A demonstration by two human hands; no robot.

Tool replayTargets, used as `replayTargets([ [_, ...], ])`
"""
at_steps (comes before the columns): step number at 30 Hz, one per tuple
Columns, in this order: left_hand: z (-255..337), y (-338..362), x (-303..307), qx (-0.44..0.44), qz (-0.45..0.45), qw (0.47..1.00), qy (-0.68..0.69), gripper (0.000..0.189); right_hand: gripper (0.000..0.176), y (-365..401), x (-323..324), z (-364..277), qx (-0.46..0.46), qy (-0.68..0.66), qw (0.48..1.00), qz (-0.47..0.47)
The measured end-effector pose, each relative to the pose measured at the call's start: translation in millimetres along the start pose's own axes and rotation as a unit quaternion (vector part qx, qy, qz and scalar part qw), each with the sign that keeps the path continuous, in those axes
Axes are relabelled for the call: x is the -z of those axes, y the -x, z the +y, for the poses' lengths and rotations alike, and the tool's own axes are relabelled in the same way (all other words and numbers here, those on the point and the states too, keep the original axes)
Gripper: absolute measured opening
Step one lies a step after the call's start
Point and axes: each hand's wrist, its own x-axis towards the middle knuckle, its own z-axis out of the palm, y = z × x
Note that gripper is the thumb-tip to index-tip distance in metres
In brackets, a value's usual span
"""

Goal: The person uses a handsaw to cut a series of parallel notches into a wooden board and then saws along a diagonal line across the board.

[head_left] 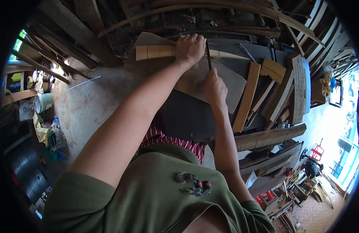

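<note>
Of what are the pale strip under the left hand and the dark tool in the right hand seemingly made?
The pale strip looks like bare wood: matt, yellowish. The dark tool is probably metal, being slim and straight; its finish is unclear.

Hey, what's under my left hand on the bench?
Pale wood shows on both sides of your left hand. What lies directly beneath the hand is covered, so I can't tell whether the wood is one unbroken piece there.
</note>
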Motion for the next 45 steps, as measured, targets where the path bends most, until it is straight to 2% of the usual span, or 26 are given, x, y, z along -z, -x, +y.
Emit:
replayTargets([
  [4, -3.0, 2.1, -2.8, -0.014, 0.005, 1.0, 0.01, 0.025, 0.014, 31.2, 6.7, 5.2, -0.017, 0.001, 0.998, -0.056],
  [6, -2.1, 1.4, -4.4, -0.02, 0.012, 1.0, 0.01, 0.025, 0.014, 11.2, 4.2, 5.0, 0.013, -0.011, 1.0, -0.015],
  [9, -0.9, 0.5, 0.8, -0.001, -0.042, 0.999, 0.006, 0.027, 0.018, -29.5, -2.9, -3.7, 0.014, -0.033, 0.999, 0.011],
  [13, -1.9, -0.9, -1.3, 0.006, -0.034, 0.999, 0.003, 0.027, 0.018, -2.6, 0.1, 1.1, 0.019, -0.048, 0.999, 0.01],
  [15, -2.2, 1.2, -1.8, -0.011, 0.006, 1.0, 0.014, 0.026, 0.019, 24.5, 5.8, 3.9, -0.043, -0.044, 0.996, -0.058],
  [16, -3.6, 2.0, -2.1, -0.006, 0.003, 1.0, 0.014, 0.026, 0.019, 25.3, 6.1, 3.3, -0.042, -0.042, 0.996, -0.063],
  [18, -2.6, 1.1, -1.2, -0.02, 0.0, 1.0, 0.006, 0.026, 0.015, 28.9, 7.0, 3.9, -0.006, -0.017, 0.999, -0.027],
  [21, 1.6, 0.6, 0.7, -0.001, -0.011, 1.0, 0.011, 0.027, 0.015, -15.7, 1.7, 0.0, 0.031, -0.016, 0.999, 0.02],
  [25, 3.2, 4.6, -1.5, 0.011, -0.02, 1.0, 0.004, 0.028, 0.016, -11.0, 1.0, 1.0, 0.031, -0.022, 0.999, 0.028],
  [31, -2.0, 1.6, -3.7, -0.021, -0.006, 1.0, -0.002, 0.026, 0.015, 32.5, 7.8, 3.8, -0.02, -0.024, 0.998, -0.047],
  [33, -1.6, 2.8, -5.7, -0.018, -0.01, 1.0, 0.002, 0.026, 0.015, 4.8, 4.3, 2.9, 0.019, -0.019, 1.0, 0.004],
  [37, -2.5, 2.5, -2.7, -0.013, -0.005, 1.0, -0.008, 0.026, 0.015, -26.3, -3.3, -3.6, 0.044, -0.006, 0.998, 0.032],
  [40, 0.0, -0.4, -2.6, -0.013, 0.001, 1.0, -0.003, 0.026, 0.016, 1.1, 3.4, 0.2, 0.037, -0.017, 0.999, 0.013],
  [42, -2.6, 1.2, -1.8, -0.006, -0.006, 1.0, -0.002, 0.026, 0.016, 27.7, 5.8, 4.2, -0.007, -0.04, 0.999, -0.033],
  [44, -2.4, 1.5, -3.0, -0.025, 0.005, 1.0, 0.008, 0.027, 0.019, 29.3, 8.4, 2.4, -0.029, -0.071, 0.996, -0.051],
  [45, -1.3, 0.8, 0.1, -0.021, -0.021, 0.999, 0.013, 0.026, 0.017, 18.0, 7.5, 1.4, -0.012, -0.044, 0.998, -0.033],
])
